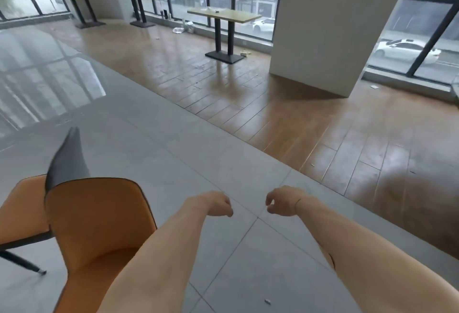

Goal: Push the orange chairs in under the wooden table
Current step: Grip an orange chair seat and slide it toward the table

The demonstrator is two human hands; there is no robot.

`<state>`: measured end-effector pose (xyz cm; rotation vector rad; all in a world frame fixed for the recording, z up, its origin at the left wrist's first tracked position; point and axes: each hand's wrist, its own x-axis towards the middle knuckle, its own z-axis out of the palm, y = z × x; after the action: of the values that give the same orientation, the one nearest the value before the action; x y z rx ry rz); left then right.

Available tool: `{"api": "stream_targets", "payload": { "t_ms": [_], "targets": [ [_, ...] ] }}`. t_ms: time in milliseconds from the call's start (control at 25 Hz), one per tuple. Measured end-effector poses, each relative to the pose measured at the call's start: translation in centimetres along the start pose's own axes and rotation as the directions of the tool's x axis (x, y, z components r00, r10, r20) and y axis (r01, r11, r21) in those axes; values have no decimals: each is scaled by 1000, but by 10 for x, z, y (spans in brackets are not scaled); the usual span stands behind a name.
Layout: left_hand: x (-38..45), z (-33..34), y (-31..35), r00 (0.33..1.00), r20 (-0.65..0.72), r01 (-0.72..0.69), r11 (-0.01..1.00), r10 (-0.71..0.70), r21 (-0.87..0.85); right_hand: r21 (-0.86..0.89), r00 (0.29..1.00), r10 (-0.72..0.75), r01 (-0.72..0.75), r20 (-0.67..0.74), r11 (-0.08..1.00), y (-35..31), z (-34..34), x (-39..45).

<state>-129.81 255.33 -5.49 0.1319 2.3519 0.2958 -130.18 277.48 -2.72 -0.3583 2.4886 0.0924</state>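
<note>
Both hands, left point(215, 204) and right point(282, 201), hang loosely curled and empty beside an orange chair point(99, 228) cut off below.

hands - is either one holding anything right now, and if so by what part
Nothing is held. The left hand and right hand hang loosely curled over the grey floor, apart from the orange chair.

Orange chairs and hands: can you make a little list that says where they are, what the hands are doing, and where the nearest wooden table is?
chairs: one orange chair at lower left on the grey tiles; a second orange chair partly shows behind it
left hand: loosely curled, holding nothing, beside the near chair, not touching it
right hand: loosely curled, holding nothing
nearest wooden table: far ahead by the windows, on the wood floor
chairs under a table: none
</note>
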Motion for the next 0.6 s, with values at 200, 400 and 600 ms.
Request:
{"api": "stream_targets", "payload": {
  "t_ms": [200,400,600],
  "targets": [
    [70,-63,-32,995,-15,100,992,-101,-83,-65,995,-96,97,13,993,9,-66,104],
    [136,-138,-52,971,-43,223,961,-233,-164,-178,973,-228,229,26,957,15,-145,218],
    [171,-209,-76,930,-67,322,889,-362,-326,-286,930,-366,356,19,890,-7,-233,311]
  ]
}}
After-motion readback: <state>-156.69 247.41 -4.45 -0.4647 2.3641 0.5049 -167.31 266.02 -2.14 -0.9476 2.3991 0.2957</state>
